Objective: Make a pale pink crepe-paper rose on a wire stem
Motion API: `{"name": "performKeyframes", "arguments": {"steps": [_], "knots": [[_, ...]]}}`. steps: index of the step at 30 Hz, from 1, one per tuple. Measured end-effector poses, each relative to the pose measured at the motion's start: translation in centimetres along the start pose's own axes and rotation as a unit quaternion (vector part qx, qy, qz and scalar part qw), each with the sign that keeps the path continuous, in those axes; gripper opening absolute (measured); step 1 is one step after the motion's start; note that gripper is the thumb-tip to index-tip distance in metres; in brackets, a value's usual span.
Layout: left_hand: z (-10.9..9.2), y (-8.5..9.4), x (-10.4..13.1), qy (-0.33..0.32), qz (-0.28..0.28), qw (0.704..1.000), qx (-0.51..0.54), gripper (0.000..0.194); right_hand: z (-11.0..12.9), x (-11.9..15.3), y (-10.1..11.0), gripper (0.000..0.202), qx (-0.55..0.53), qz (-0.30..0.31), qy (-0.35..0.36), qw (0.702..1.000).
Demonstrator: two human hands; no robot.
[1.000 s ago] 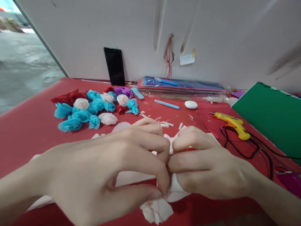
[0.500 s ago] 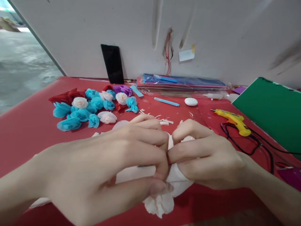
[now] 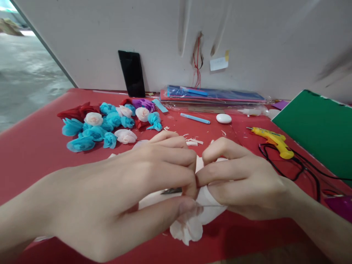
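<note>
One bare left hand [image 3: 121, 187] pinches a thin, pale, ruffled petal-shaped piece [image 3: 187, 230] at lower centre; the right hand [image 3: 249, 179] grasps a smooth pale sheet [image 3: 207, 215] beside it. Gauzy blue flowers [image 3: 95, 134] cluster centre-left; beyond, a flat black phone [image 3: 132, 73] leans upright.

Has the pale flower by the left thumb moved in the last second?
Yes: the pale flower has shifted slightly up the view, nearer the light-blue pen.

red tabletop [image 3: 41, 146], coloured paper flowers [image 3: 93, 134], blue pen [image 3: 195, 118], pale scraps [image 3: 191, 143], white oval object [image 3: 223, 118], yellow glue gun [image 3: 273, 140]
</note>
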State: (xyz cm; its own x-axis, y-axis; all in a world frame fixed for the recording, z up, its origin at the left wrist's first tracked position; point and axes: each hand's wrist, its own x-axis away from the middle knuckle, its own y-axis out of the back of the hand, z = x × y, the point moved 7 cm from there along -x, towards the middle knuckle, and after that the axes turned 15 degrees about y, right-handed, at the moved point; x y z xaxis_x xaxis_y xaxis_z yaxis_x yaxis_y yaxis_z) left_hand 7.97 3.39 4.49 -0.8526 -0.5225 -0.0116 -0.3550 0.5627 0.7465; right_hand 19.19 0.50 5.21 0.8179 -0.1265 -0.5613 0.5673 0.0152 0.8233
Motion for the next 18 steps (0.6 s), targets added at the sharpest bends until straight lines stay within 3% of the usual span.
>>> {"name": "performKeyframes", "arguments": {"steps": [9,18], "knots": [[0.17,0.0,-0.14,0.001,-0.008,1.0,-0.01,0.009,-0.04,0.15,-0.08,0.033,-0.009,0.006,0.0,1.0],[-0.06,-0.28,0.06,-0.004,0.007,1.0,-0.004,0.015,-0.31,-0.05,-0.27,0.031,-0.022,0.007,0.0,1.0]]}}
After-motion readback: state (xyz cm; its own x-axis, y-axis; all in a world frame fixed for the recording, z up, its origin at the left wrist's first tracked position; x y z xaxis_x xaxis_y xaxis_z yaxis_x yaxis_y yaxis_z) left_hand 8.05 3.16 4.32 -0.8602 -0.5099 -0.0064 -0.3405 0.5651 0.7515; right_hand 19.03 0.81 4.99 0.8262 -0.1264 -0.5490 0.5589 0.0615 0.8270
